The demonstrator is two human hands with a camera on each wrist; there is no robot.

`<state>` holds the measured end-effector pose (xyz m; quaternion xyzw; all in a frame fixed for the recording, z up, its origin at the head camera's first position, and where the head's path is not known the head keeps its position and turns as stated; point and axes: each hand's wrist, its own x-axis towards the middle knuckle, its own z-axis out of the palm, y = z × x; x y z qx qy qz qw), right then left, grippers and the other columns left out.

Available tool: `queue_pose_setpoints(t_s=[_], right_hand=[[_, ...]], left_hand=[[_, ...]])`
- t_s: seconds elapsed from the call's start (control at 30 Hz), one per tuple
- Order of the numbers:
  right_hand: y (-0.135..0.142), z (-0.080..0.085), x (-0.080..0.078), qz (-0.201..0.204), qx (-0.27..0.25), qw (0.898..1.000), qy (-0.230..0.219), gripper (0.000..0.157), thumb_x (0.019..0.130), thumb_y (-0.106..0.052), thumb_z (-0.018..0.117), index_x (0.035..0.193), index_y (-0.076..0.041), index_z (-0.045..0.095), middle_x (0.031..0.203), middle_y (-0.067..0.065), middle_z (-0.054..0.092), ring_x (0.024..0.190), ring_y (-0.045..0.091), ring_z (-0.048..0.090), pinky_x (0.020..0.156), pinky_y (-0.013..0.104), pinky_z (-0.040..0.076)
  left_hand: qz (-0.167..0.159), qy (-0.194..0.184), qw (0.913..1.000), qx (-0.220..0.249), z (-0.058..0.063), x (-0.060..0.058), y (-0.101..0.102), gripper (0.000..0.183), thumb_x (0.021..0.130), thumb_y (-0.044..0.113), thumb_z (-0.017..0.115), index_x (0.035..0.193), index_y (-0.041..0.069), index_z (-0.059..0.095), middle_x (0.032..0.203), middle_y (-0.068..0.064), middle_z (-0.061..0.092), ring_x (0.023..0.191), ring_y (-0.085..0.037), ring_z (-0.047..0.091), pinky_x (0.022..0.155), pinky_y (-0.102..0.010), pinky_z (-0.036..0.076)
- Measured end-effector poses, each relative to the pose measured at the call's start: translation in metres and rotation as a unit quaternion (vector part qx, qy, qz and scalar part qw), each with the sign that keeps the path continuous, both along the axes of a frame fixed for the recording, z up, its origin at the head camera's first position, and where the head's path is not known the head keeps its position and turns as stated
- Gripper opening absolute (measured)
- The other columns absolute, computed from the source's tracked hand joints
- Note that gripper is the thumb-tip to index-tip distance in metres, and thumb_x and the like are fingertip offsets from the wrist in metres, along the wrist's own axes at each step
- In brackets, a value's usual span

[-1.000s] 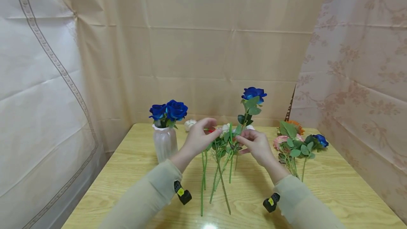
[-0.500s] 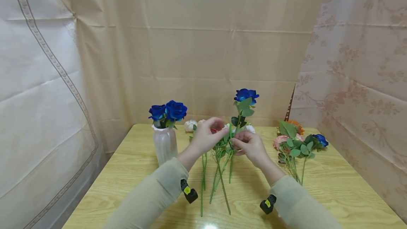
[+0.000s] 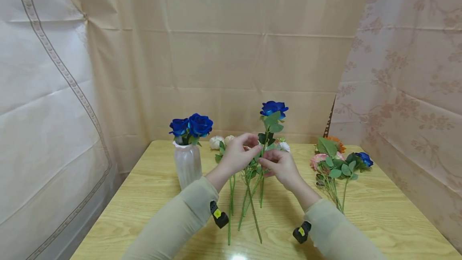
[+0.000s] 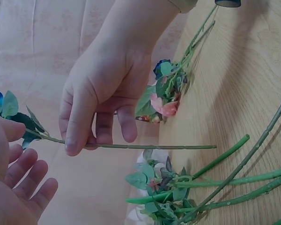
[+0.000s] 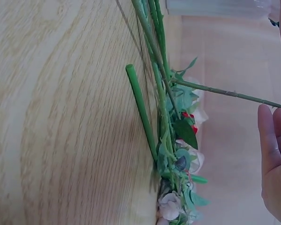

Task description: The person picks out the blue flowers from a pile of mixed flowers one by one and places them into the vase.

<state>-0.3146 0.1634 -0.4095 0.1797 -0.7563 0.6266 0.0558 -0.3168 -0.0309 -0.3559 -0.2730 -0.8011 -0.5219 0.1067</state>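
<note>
My right hand point(image 3: 283, 167) pinches the stem of a blue rose point(image 3: 274, 108) between thumb and fingers, and the flower stands upright above it. In the left wrist view the stem point(image 4: 168, 147) runs on past the right hand's fingers. My left hand point(image 3: 238, 153) is right beside the stem, its thumb tip at the leaves and its other fingers loosely extended. Beneath both hands lie several flowers, their green stems point(image 3: 255, 216) pointing toward me. To the left, a pale ribbed vase point(image 3: 187, 165) holds two blue roses point(image 3: 200, 124).
At the right of the wooden table point(image 3: 144, 220) lies another bunch of flowers, with a pink bloom point(image 3: 318, 161), an orange bloom point(image 3: 336, 143) and a blue rose point(image 3: 363, 159). Cream blooms point(image 3: 216, 142) lie near the back edge. Cloth curtains point(image 3: 252, 51) stand behind and at the sides.
The right hand has brought the blue rose leftward, closer to the left hand. My left hand has moved a little to the right, up to the stem. The vase is unchanged.
</note>
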Motion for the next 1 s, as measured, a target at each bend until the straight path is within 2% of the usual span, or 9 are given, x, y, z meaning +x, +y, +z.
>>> queue_pose_setpoints(t_s=[0.13, 0.37, 0.5, 0.73, 1.0], right_hand=[[-0.0017, -0.0002, 0.0007, 0.007, -0.001, 1.0, 0.004, 0.021, 0.097, -0.016, 0.073, 0.101, 0.004, 0.068, 0.09, 0.022, 0.068, 0.076, 0.022, 0.069, 0.068, 0.06, 0.058], [-0.0063, 0.0004, 0.0029, 0.007, 0.005, 1.0, 0.001, 0.017, 0.096, -0.015, 0.073, 0.1, 0.001, 0.069, 0.091, 0.012, 0.072, 0.078, 0.024, 0.069, 0.066, 0.056, 0.06], [-0.0078, 0.0014, 0.0034, 0.01, 0.001, 1.0, 0.0, 0.017, 0.096, -0.015, 0.073, 0.099, 0.001, 0.069, 0.09, 0.012, 0.071, 0.077, 0.024, 0.069, 0.067, 0.059, 0.059], [-0.0088, 0.0027, 0.0009, 0.02, -0.001, 1.0, -0.008, 0.016, 0.098, -0.011, 0.07, 0.1, 0.005, 0.068, 0.093, 0.013, 0.071, 0.081, 0.031, 0.069, 0.065, 0.051, 0.061], [-0.0099, 0.0037, 0.0011, 0.027, -0.008, 0.999, -0.017, 0.015, 0.099, -0.008, 0.067, 0.104, 0.006, 0.068, 0.093, 0.01, 0.071, 0.078, 0.023, 0.068, 0.069, 0.061, 0.058]], left_hand=[[0.003, -0.001, 1.0, -0.008, -0.0011, -0.0017, 0.001, 0.026, 0.101, 0.026, 0.067, 0.123, 0.012, 0.069, 0.108, 0.004, 0.07, 0.1, -0.011, 0.064, 0.087, -0.035, 0.055], [0.003, 0.0, 0.9998, -0.018, -0.0019, -0.0032, 0.0031, 0.015, 0.101, 0.022, 0.066, 0.112, 0.013, 0.072, 0.103, 0.005, 0.071, 0.095, -0.011, 0.065, 0.081, -0.032, 0.056], [-0.002, -0.011, 0.9998, -0.019, -0.0022, -0.0027, 0.0038, 0.013, 0.101, 0.022, 0.066, 0.108, 0.014, 0.073, 0.1, 0.005, 0.071, 0.09, -0.012, 0.065, 0.074, -0.031, 0.057], [0.004, -0.017, 0.9995, -0.027, -0.0032, -0.0046, 0.0046, 0.009, 0.101, 0.021, 0.066, 0.104, 0.015, 0.073, 0.095, 0.007, 0.071, 0.084, -0.012, 0.065, 0.069, -0.03, 0.057], [0.004, -0.008, 0.9994, -0.033, -0.0055, -0.0074, 0.0051, 0.007, 0.099, 0.02, 0.068, 0.1, 0.015, 0.073, 0.091, 0.007, 0.071, 0.083, -0.012, 0.066, 0.071, -0.031, 0.057]])
